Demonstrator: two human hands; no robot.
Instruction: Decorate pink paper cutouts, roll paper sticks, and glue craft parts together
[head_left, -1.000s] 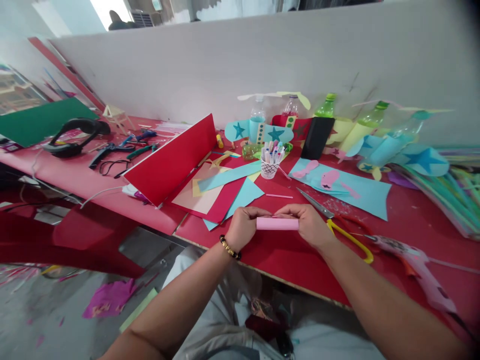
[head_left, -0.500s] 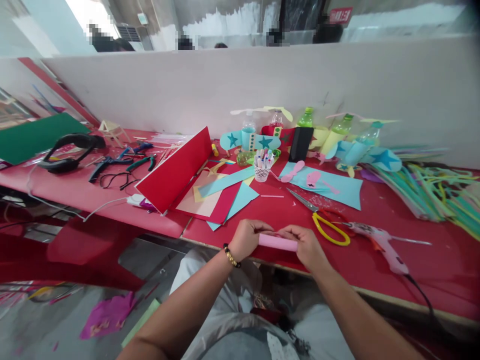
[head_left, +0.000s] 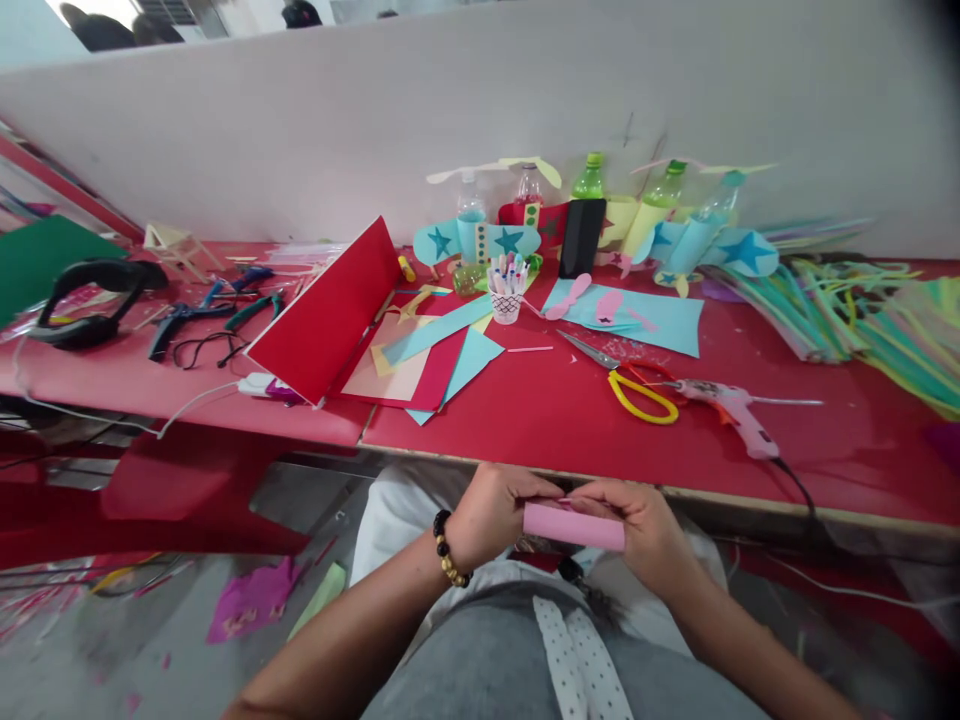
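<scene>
A strip of pink paper (head_left: 574,526), curled over lengthwise, is held between my two hands just in front of the table's edge. My left hand (head_left: 495,515), with a beaded bracelet at the wrist, grips its left end. At the other end, my right hand (head_left: 649,525) has its fingers closed on the strip. Both sets of fingertips meet along the upper edge, and the thumbs are partly hidden. On the red table (head_left: 465,445) beyond lie scissors with yellow and red handles (head_left: 643,397) and a pink glue gun (head_left: 739,415).
A cup of pens (head_left: 507,305) stands mid-table behind blue paper (head_left: 472,372). Bottle planes (head_left: 472,230) line the white partition. An upright red board (head_left: 330,315) is at left, with pliers (head_left: 191,318) and a headset (head_left: 97,300). Coloured strips (head_left: 817,310) are piled at right.
Both hands have drawn the pink paper back from over the table edge toward my body. My view has tilted lower and shifted right.
</scene>
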